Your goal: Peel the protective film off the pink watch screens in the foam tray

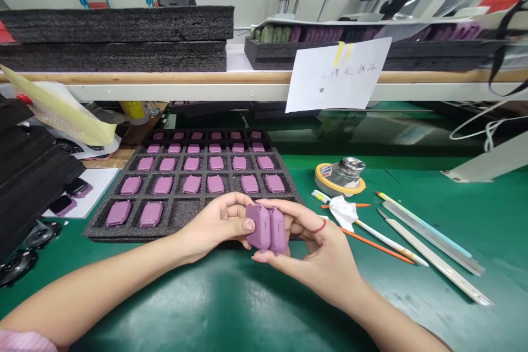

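Forearms (82, 297) reach over green mat (198, 308). Left hand (214, 225) and right hand (317, 253) pinch two purple plastic housings (267, 228) together, just off foam tray (124, 231)'s front edge. Hanging paper note (338, 74): handwriting unreadable.

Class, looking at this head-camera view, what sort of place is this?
Probably a factory assembly or inspection line: a foam tray of identical purple casings, a green bench mat, and stacked foam trays.

Mauve plastic cases (259, 226) in neat rows against a speckled black foam tray (124, 234) on a glossy green table (198, 300); a yellow tape ring (319, 179), an orange stick (375, 245), a thin red wristband (318, 226).
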A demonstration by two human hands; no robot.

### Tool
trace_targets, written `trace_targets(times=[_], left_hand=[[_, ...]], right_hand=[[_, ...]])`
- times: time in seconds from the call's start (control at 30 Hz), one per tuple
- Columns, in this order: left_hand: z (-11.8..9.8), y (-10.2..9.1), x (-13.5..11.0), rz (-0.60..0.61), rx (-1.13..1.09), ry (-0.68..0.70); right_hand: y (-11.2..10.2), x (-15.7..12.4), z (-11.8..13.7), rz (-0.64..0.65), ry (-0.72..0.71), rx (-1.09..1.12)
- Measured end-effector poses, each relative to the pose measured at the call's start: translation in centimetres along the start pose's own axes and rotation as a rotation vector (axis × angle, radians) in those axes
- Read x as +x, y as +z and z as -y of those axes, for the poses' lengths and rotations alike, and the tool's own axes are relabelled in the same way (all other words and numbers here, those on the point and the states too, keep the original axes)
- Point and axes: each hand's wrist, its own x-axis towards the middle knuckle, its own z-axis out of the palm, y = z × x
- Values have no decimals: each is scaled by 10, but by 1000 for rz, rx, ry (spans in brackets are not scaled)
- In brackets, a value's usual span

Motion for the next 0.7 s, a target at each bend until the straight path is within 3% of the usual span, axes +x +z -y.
trace_targets(times=[0.2, 0.33, 0.5, 0.7], left_hand=[[-7, 9, -6, -2, 142, 39], [-14, 21, -15, -42, 201, 38], [-14, 25, -18, -68, 225, 33], [-15, 25, -20, -15, 205, 49]], right_hand=[[1, -3, -4, -90, -191, -213], [-2, -4, -5, -75, -287, -263], [-4, -4, -4, -52, -323, -264], [-5, -3, -4, -30, -295, -277]])
